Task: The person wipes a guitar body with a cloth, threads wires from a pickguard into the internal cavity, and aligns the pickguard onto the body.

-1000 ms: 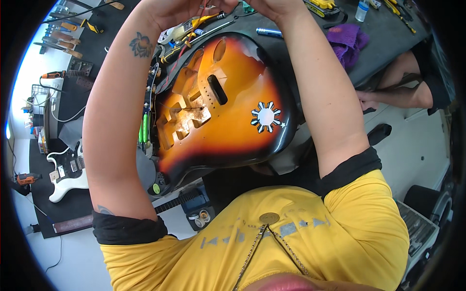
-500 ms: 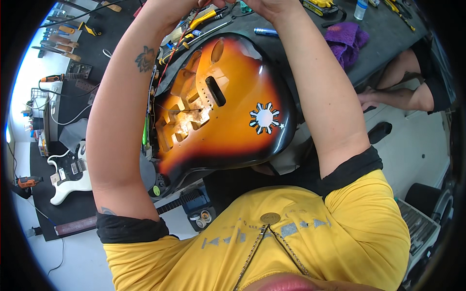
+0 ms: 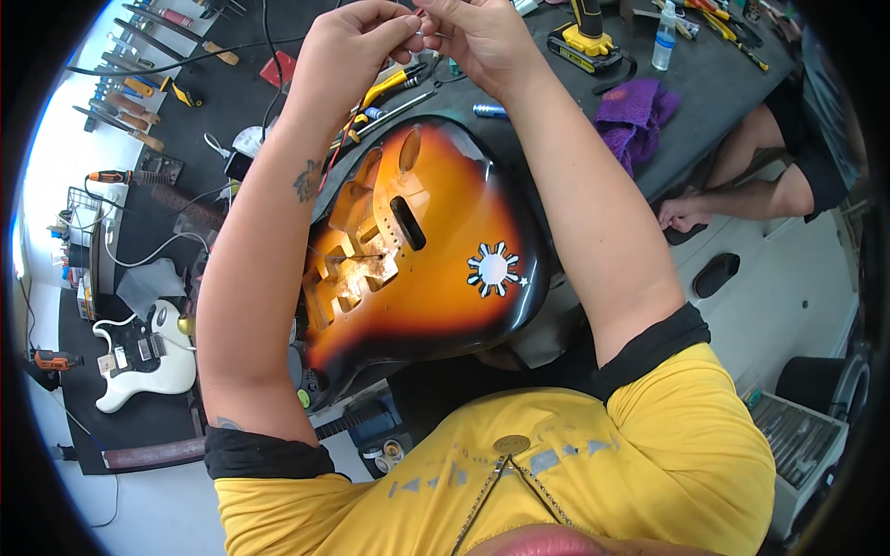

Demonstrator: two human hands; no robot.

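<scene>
My left hand (image 3: 357, 42) and my right hand (image 3: 487, 42) meet at the top of the view, above the far side of the guitar body. Fingertips of both are pinched together on a thin wire, whose end is too small to make out. A red wire (image 3: 349, 128) runs from near my left wrist down behind the forearm. Below lies the sunburst guitar body (image 3: 436, 306), orange with dark edges, a white sun-shaped decal (image 3: 492, 270) and open routed cavities (image 3: 357, 273). My left forearm covers part of its left edge.
Behind the body lie a yellow-handled tool (image 3: 394, 85) and a blue tube (image 3: 489, 110). A cordless drill (image 3: 586, 42), a bottle (image 3: 664, 39) and a purple cloth (image 3: 635, 120) lie at the right. A white guitar body (image 3: 148, 361) sits left. Another person's hands (image 3: 684, 213) show at right.
Both hands have come lower into view, their pinched fingers now showing. The whole scene has shifted downward and a little to the left around the guitar body.
</scene>
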